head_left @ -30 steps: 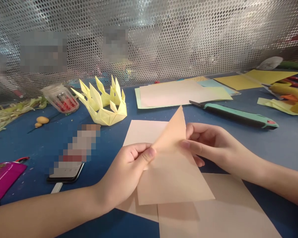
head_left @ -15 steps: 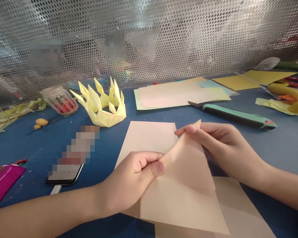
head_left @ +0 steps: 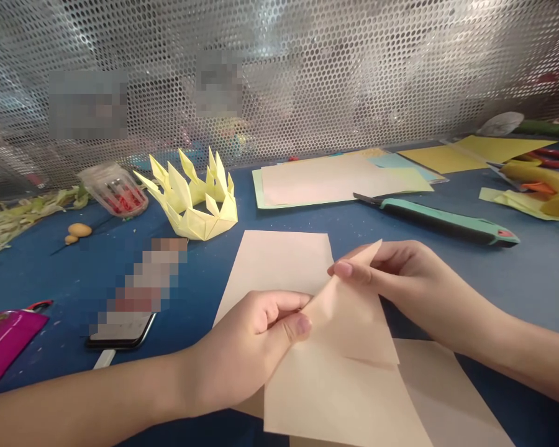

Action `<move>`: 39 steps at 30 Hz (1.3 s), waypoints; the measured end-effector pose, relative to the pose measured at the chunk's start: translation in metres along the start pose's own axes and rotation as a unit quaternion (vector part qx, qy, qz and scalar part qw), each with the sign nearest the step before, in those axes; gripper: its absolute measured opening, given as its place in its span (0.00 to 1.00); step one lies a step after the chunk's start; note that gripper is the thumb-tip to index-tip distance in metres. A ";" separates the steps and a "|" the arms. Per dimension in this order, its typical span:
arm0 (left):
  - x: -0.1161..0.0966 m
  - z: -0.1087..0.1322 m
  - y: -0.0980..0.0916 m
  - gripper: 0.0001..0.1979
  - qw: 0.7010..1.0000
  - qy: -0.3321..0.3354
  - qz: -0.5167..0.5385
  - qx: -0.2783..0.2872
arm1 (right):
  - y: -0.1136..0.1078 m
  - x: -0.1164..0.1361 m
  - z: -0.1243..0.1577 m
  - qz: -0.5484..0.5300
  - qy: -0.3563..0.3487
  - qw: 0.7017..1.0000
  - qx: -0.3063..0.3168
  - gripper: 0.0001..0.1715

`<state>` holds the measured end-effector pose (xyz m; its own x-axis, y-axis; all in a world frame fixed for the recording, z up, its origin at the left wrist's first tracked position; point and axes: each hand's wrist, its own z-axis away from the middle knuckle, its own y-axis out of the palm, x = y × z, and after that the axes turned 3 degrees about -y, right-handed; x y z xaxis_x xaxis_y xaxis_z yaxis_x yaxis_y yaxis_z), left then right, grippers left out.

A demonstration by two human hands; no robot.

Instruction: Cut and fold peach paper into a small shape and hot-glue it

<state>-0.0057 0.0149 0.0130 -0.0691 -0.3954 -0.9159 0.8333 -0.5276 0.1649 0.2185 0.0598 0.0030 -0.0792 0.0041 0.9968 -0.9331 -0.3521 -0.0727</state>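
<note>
Above blue table [head_left: 279,220], held paper [head_left: 335,388] with once-upright corner now folded

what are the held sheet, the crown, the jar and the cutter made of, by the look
Sheet: matte paper, by its thin edge and fold.
Crown: likely matte paper, sharply creased.
Jar: clear, shiny plastic or glass; red bits show through.
Cutter: probably smooth plastic, evenly green and black; blade dark, perhaps metal.

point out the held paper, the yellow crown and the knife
Held paper [head_left: 338,372]: head view, middle of the sheet.
Yellow crown [head_left: 181,194]: head view, one upright spike.
Knife [head_left: 442,216]: head view, middle of the handle.
</note>
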 end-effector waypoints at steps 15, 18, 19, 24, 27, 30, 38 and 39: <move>0.004 0.000 0.001 0.15 1.000 -0.015 -0.005 -0.004 | 0.008 0.004 0.004 0.045 0.014 0.994 0.097 0.13; 0.006 -0.001 0.001 0.20 0.999 -0.028 -0.033 -0.021 | 0.013 0.006 0.007 0.090 -0.010 0.992 0.090 0.11; 0.006 -0.001 0.002 0.21 0.998 -0.027 -0.044 -0.025 | 0.014 0.006 0.008 0.096 -0.012 0.991 0.090 0.11; 0.003 -0.001 0.002 0.21 0.992 0.008 -0.118 -0.052 | 0.009 0.006 0.006 0.102 -0.009 0.992 0.076 0.15; 0.002 -0.001 -0.001 0.20 0.989 0.024 -0.129 -0.061 | 0.004 0.007 0.003 0.067 0.015 0.996 0.063 0.18; 0.001 0.000 -0.003 0.19 0.989 0.023 -0.130 -0.064 | 0.001 0.008 0.000 0.022 0.038 0.998 0.034 0.18; 0.003 0.001 -0.005 0.18 0.992 0.017 -0.112 -0.062 | 0.004 0.009 0.002 -0.028 0.062 0.997 0.033 0.19; 0.003 0.001 -0.005 0.17 0.993 0.015 -0.102 -0.058 | 0.004 0.008 0.003 -0.044 0.071 0.996 0.039 0.20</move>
<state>-0.0109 0.0155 0.0095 -0.2280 -0.2666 -0.9365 0.8612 -0.5039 -0.0663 0.2146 0.0558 0.0112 -0.0528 0.1674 0.9845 -0.9093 -0.4155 0.0218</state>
